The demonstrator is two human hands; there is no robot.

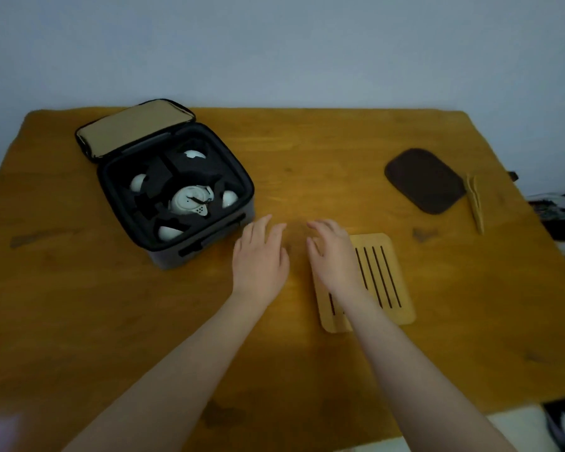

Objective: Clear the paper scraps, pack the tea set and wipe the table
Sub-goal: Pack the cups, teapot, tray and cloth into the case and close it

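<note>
- Hovering palm-down just left of the pale slatted bamboo tea tray, left hand: fingers straight and spread, nothing held; cannot tell if it touches the table.
- Right hand: over the tray's far-left corner, palm down, fingers loosely spread, gripping nothing; its forearm crosses the tray's left side.
- Faint round smudge between the two hands, just off the tray's far-left corner; too blurred to tell what it is.
- Orange-brown wooden table: the tray lies flat on it, dark slots running away from the camera.
- Grey square fabric carrying case with black foam insert: on the table, left of the tray and a bit farther back, unzipped.
- Case lid with tan lining: tipped back on the side farthest from the tray.
- White ceramic teapot with small dark markings: in the centre foam cut-out of the case.
- Far white ceramic cup, left cup, right cup, near cup: each in its own foam slot round the teapot; the right cup is nearest the tray.
- Dark brown rounded-rectangle cloth mat: flat on the table, beyond the tray and to its right, well apart from it.
- Pale bamboo tongs: lying on the table just beside the mat's right edge, farther right of the tray than the mat.
- Black-and-white striped fabric: off the table's right edge, far right of the tray.
- Plain grey-blue wall: behind the table's far edge, beyond the tray.
</note>
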